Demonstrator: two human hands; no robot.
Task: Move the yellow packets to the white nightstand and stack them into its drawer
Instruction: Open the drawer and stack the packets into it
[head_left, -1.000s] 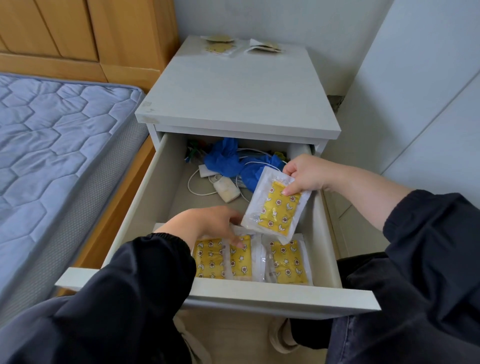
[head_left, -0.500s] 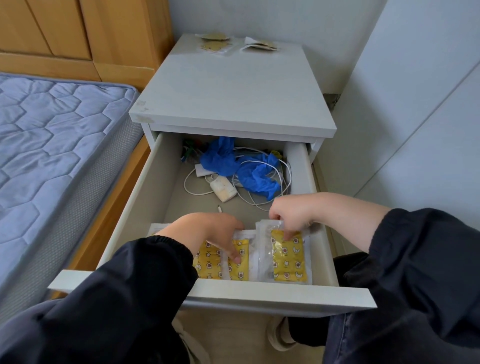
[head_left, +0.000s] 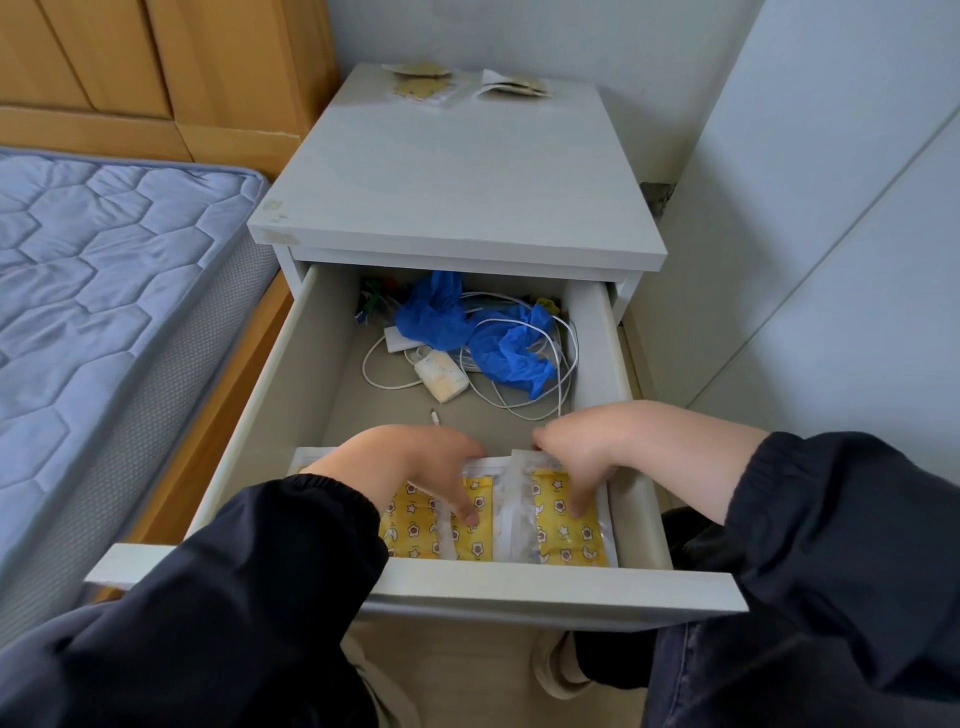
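Pressing down on the yellow packets (head_left: 569, 535) at the lower centre of the frame, both hands lie with fingers stretched out and grip nothing. The left hand (head_left: 410, 462) rests on the overlapping packets to the left, the right hand (head_left: 592, 452) on the one to the right. All of them sit against the front wall of the open drawer (head_left: 519, 584) of the white nightstand (head_left: 457, 182). The wrappers look like slick plastic, so the likeliest trouble is sliding: once the pressure lifts, the overlapped packets may fan apart instead of staying stacked. How many lie under each hand cannot be told. The dark sleeve cuffs (head_left: 332, 499) hang close over the left packets and could drag one up over the front wall if the arm pulls out low. A packet nudged toward the upper part of the drawer could catch in the white cable (head_left: 519, 410) looped beside the blue gloves (head_left: 467, 332).
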